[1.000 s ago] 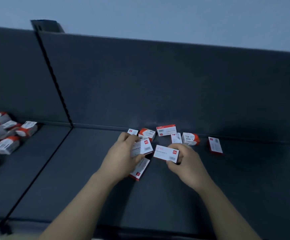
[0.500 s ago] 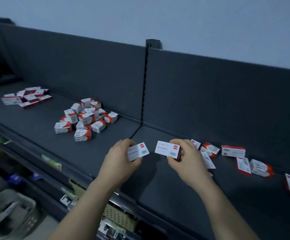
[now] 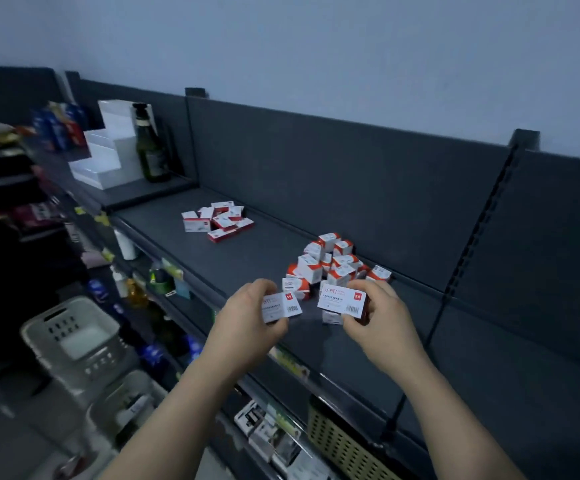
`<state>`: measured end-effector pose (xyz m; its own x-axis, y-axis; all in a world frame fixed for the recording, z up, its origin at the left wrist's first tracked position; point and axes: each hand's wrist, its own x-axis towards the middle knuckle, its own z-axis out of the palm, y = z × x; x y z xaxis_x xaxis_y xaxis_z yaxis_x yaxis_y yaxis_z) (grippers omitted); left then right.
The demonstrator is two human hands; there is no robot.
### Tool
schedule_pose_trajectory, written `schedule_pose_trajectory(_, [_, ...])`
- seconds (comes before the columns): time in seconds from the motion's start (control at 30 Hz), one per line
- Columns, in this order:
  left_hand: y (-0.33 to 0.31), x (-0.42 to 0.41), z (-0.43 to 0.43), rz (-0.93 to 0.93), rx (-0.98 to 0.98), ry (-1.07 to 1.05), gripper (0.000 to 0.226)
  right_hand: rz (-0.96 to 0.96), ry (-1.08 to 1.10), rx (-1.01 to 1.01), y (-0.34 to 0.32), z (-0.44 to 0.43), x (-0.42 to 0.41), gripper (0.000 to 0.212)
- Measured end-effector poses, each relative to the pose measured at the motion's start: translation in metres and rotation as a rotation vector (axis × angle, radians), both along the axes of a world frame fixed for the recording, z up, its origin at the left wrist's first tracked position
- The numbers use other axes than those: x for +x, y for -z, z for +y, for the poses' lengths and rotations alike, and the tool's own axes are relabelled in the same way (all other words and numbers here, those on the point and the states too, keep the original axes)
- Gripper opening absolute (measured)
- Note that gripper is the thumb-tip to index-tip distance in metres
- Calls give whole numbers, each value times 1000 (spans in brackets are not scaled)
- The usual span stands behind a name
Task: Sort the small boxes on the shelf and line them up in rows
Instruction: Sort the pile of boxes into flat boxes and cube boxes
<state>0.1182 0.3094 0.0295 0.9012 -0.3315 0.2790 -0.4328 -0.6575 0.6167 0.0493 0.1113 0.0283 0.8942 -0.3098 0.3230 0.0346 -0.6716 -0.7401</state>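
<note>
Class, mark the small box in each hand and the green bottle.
left-hand box (image 3: 281,307): head view, middle of its white barcode face.
right-hand box (image 3: 343,301): head view, middle of its printed face.
green bottle (image 3: 150,157): head view, its body.

A matt, dark grey finish that looks like painted metal is being shown by the shelf (image 3: 247,247) and its back panel (image 3: 333,174). The small boxes (image 3: 337,270) are being seen as smooth printed card, white and red, with a slight sheen. Glossy dark green glass is being presented by the bottle (image 3: 150,154). Smooth white plastic is being displayed by the stepped stand (image 3: 108,161), and matt, perforated pale plastic by the basket (image 3: 56,323) below.
</note>
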Motion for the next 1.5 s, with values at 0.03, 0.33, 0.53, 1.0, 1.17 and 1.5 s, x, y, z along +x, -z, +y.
schedule_pose_trajectory(0.03, [-1, 11, 13, 0, 5, -13, 39, -7, -6, 3, 0, 12, 12, 34])
schedule_pose_trajectory(0.33, [1, 99, 83, -2, 41, -116, 35, 55, -39, -28, 11, 81, 112, 33])
schedule_pose_trajectory(0.53, [11, 166, 95, 16, 39, -180, 32, 81, -3, -69, 21, 93, 184, 31])
schedule_pose_trajectory(1.0, [27, 331, 86, -6, 110, -235, 42, 78, 15, -6, 31, 92, 349, 25])
schedule_pose_trajectory(1.17, [32, 388, 88, -43, 158, -191, 42, 90, 45, -7, 39, 102, 396, 23])
schedule_pose_trajectory(1.5, [41, 466, 81, 14, 245, -34, 39, 182, 277, 1, 58, 123, 451, 22])
